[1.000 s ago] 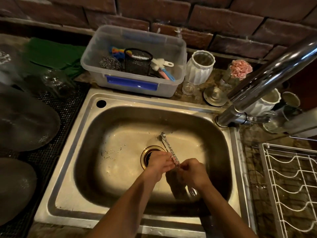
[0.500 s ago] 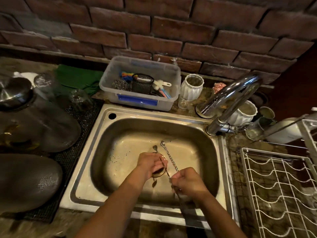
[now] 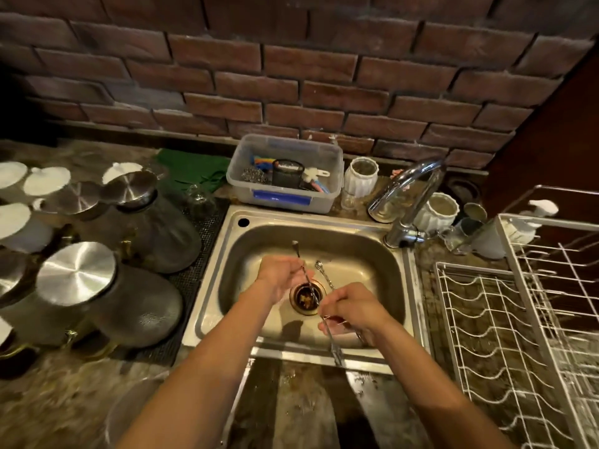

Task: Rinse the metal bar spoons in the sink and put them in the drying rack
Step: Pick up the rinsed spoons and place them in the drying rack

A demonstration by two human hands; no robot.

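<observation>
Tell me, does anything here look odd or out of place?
Only small things. The faucet spout points away from the sink, toward the back counter, and no water runs. Bits of debris sit in the drain. Nothing looks spilled or broken.

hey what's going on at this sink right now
A person stands at a steel sink, working over the drain with both hands. The left hand holds one metal bar spoon, and the right hand grips another bar spoon. No water can be seen running from the faucet. The white wire drying rack on the right holds no spoons yet.
</observation>
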